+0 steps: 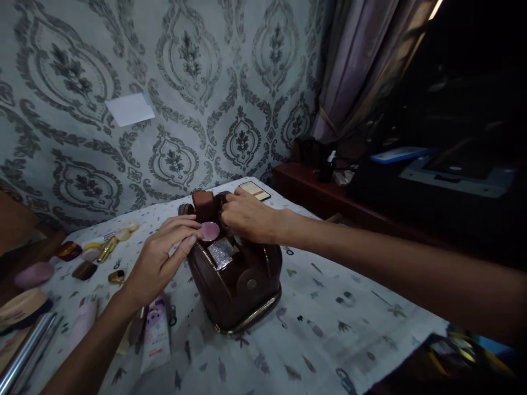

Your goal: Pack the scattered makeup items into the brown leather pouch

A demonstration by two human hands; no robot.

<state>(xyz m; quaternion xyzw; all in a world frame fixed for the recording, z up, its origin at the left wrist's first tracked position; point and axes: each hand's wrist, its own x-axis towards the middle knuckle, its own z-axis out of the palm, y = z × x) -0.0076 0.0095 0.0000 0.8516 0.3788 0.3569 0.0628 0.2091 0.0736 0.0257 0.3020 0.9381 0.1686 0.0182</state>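
A dark brown leather-like bag point(218, 299) with a gold zipper stands on the cloth-covered table, its top unzipped. At the opening's left edge, my left hand point(158, 260) has its fingers and thumb closed on the bag's rim, beside a round pink lidded item point(209, 231). A glittery silver square item point(222, 253) lies in the opening just below that. My right hand point(249, 216) is curled at the far right side of the opening; its fingertips are hidden, so what they hold does not show. The brown flap point(203, 204) rises behind the opening.
Left of the bag lie a white and purple tube point(156, 334), a pink tube point(84, 318), a pink sponge point(33, 273), a round compact point(24, 308) and several small cosmetics. A phone point(254, 191) rests at the table's back corner. A patterned wall stands behind.
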